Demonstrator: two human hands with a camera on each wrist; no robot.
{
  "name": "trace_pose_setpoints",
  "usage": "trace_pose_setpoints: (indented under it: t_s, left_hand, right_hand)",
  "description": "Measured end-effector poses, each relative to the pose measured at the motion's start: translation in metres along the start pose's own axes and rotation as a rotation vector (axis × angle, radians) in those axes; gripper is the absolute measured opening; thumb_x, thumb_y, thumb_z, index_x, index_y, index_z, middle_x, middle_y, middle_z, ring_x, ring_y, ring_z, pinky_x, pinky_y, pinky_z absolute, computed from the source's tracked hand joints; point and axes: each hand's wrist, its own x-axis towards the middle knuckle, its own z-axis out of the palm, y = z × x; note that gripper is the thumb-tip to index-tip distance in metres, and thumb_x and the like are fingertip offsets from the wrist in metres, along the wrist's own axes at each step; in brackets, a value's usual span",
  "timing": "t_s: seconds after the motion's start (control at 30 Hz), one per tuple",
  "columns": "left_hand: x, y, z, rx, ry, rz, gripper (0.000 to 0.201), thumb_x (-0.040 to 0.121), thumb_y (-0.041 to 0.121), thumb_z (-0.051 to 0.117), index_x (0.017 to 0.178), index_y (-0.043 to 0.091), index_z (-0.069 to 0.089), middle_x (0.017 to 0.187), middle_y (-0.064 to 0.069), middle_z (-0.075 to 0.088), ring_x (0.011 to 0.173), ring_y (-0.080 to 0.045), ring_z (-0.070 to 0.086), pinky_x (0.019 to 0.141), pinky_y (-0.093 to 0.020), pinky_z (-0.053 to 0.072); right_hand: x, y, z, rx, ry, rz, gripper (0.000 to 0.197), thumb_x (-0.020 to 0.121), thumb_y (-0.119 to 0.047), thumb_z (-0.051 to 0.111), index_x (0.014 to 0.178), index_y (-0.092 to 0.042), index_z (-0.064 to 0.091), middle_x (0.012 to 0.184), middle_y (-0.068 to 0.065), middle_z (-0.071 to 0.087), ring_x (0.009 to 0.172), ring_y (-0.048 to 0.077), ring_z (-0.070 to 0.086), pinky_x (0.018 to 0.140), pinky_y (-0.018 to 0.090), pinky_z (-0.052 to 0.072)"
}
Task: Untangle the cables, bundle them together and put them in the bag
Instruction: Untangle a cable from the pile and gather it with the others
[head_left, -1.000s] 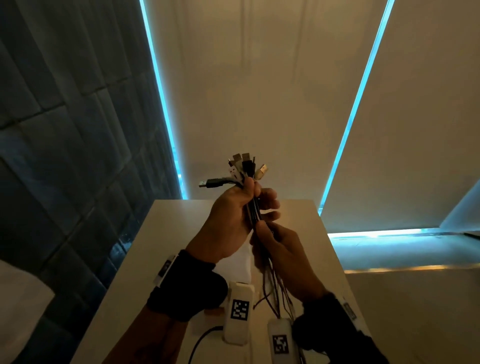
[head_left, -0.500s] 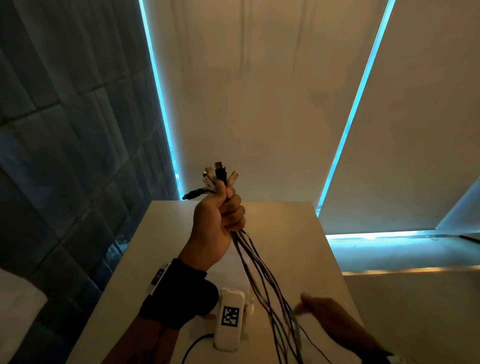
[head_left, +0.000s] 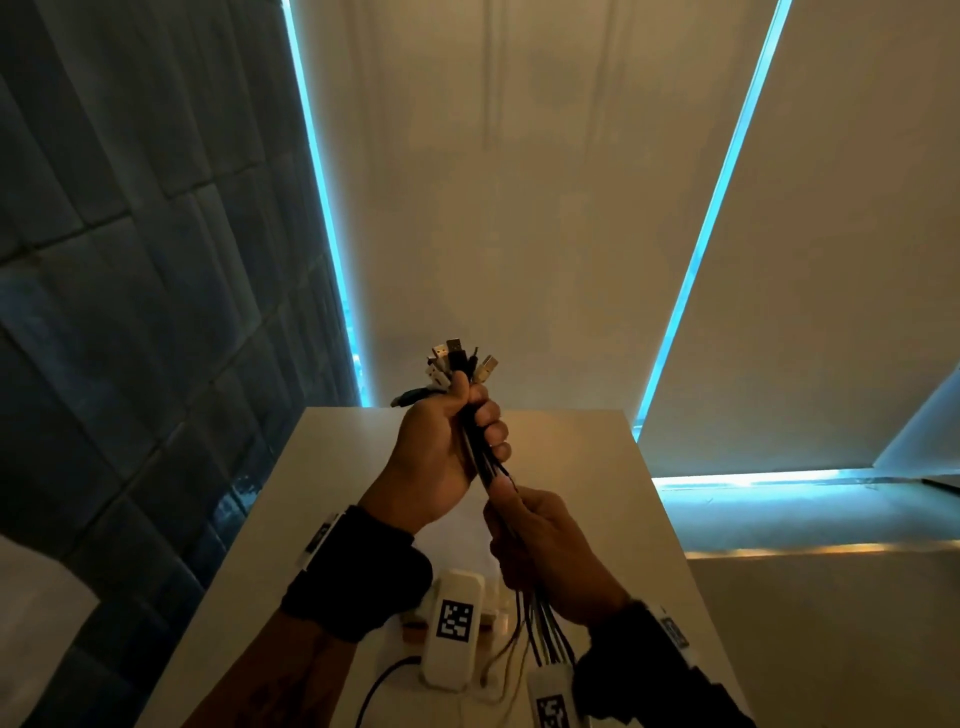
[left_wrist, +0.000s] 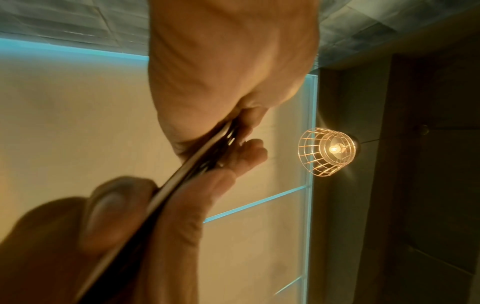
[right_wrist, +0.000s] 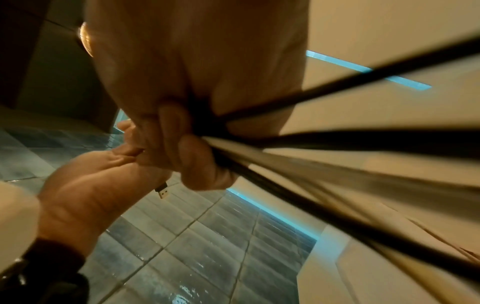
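Note:
Raised above the table, my left hand (head_left: 457, 441) grips a bundle of cables (head_left: 480, 447) just below their ends. Several USB plugs (head_left: 457, 358) stick up out of that fist. Directly under it, my right hand (head_left: 540, 551) is curled round the same bundle, and the loose strands (head_left: 545, 634) trail down from it toward my wrist. In the left wrist view the cables (left_wrist: 182, 174) run between my left fingers and the right hand's thumb (left_wrist: 103, 214). In the right wrist view the strands (right_wrist: 337, 168) fan out from my right fist (right_wrist: 187, 144). No bag shows.
A pale table (head_left: 587, 467) lies under my hands, ending at a roller blind with blue light strips. A dark tiled wall (head_left: 130, 312) stands to the left. White tagged devices (head_left: 452, 629) hang at my wrists. A caged lamp (left_wrist: 327, 152) glows on the wall.
My right hand, which had slid down the cables to the lower right and let go, has come back up and gripped the bundle just under the left hand. The left hand kept its hold.

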Motion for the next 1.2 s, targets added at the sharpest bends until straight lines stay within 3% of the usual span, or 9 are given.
trace_pose_setpoints:
  t_s: [0.37, 0.47, 0.53, 0.63, 0.73, 0.93, 1.03, 1.1, 1.2]
  left_hand:
    - [0.003, 0.02, -0.03, -0.05, 0.016, 0.068, 0.041, 0.101, 0.036, 0.028, 0.067, 0.018, 0.043, 0.045, 0.008, 0.028, 0.034, -0.004, 0.024, 0.035, -0.018, 0.027]
    - [0.002, 0.022, -0.041, -0.055, 0.022, 0.058, 0.043, 0.101, 0.036, 0.029, 0.065, 0.017, 0.044, 0.045, 0.008, 0.028, 0.033, -0.004, 0.024, 0.033, -0.018, 0.022]
    - [0.001, 0.019, -0.048, 0.007, 0.045, 0.054, 0.042, 0.101, 0.035, 0.031, 0.065, 0.017, 0.043, 0.045, 0.007, 0.027, 0.034, -0.004, 0.023, 0.034, -0.017, 0.02]
    - [-0.003, 0.009, -0.056, 0.17, 0.086, 0.031, 0.039, 0.099, 0.035, 0.035, 0.065, 0.015, 0.039, 0.046, 0.006, 0.026, 0.035, -0.005, 0.021, 0.035, -0.016, 0.015]
    - [-0.009, -0.004, -0.055, 0.282, 0.088, -0.028, 0.037, 0.093, 0.038, 0.041, 0.064, 0.015, 0.038, 0.048, 0.005, 0.025, 0.037, -0.005, 0.02, 0.038, -0.017, 0.012]
    - [-0.026, -0.023, -0.035, 0.555, -0.078, -0.109, 0.036, 0.089, 0.043, 0.044, 0.068, 0.014, 0.05, 0.058, 0.001, 0.027, 0.046, -0.01, 0.024, 0.042, -0.022, 0.02]
    - [-0.033, -0.029, -0.028, 0.576, -0.147, -0.122, 0.039, 0.09, 0.042, 0.043, 0.075, 0.011, 0.061, 0.056, 0.001, 0.032, 0.045, -0.01, 0.029, 0.043, -0.021, 0.026]
    - [-0.035, -0.032, -0.026, 0.595, -0.189, -0.126, 0.044, 0.09, 0.048, 0.048, 0.085, 0.01, 0.069, 0.066, -0.01, 0.043, 0.056, -0.02, 0.042, 0.054, -0.025, 0.035]
    - [-0.041, -0.032, -0.023, 0.658, -0.294, -0.187, 0.064, 0.088, 0.054, 0.043, 0.11, -0.004, 0.061, 0.08, -0.011, 0.056, 0.068, -0.022, 0.053, 0.063, -0.026, 0.042]
  right_hand:
    - [-0.044, 0.018, -0.019, -0.009, -0.145, 0.169, 0.05, 0.092, -0.057, 0.041, 0.062, -0.017, 0.042, 0.052, 0.001, 0.025, 0.042, 0.015, 0.016, 0.045, 0.03, 0.012]
    - [-0.058, 0.012, -0.023, -0.095, -0.147, 0.218, 0.053, 0.09, -0.058, 0.044, 0.068, -0.009, 0.041, 0.054, 0.001, 0.025, 0.043, 0.014, 0.019, 0.046, 0.031, 0.014]
    - [-0.066, 0.003, -0.027, -0.213, -0.124, 0.225, 0.051, 0.089, -0.06, 0.048, 0.065, -0.015, 0.045, 0.055, 0.0, 0.028, 0.044, 0.012, 0.023, 0.046, 0.026, 0.018]
    - [-0.077, -0.018, -0.034, -0.565, -0.083, 0.105, 0.035, 0.09, -0.047, 0.056, 0.064, -0.025, 0.048, 0.054, -0.01, 0.037, 0.045, 0.003, 0.034, 0.046, 0.021, 0.032]
    - [-0.081, -0.043, -0.04, -0.877, -0.064, -0.063, 0.031, 0.091, -0.036, 0.06, 0.062, -0.034, 0.05, 0.056, -0.014, 0.05, 0.052, 0.002, 0.044, 0.053, 0.016, 0.033]
    - [-0.066, -0.083, -0.055, -1.022, 0.074, -0.332, 0.023, 0.088, -0.036, 0.063, 0.067, -0.039, 0.053, 0.052, -0.014, 0.05, 0.047, 0.004, 0.043, 0.049, 0.018, 0.033]
    - [-0.049, -0.095, -0.06, -1.073, 0.073, -0.409, 0.013, 0.085, -0.035, 0.062, 0.072, -0.031, 0.062, 0.054, -0.02, 0.053, 0.048, 0.005, 0.047, 0.048, 0.014, 0.033]
    - [-0.036, -0.096, -0.063, -1.101, 0.085, -0.441, 0.013, 0.087, -0.027, 0.065, 0.078, -0.018, 0.068, 0.052, -0.019, 0.053, 0.051, 0.003, 0.051, 0.049, 0.012, 0.035]
    - [-0.021, -0.092, -0.066, -1.115, 0.083, -0.431, 0.012, 0.087, -0.023, 0.066, 0.079, -0.015, 0.069, 0.052, -0.015, 0.051, 0.053, 0.008, 0.051, 0.051, 0.018, 0.036]
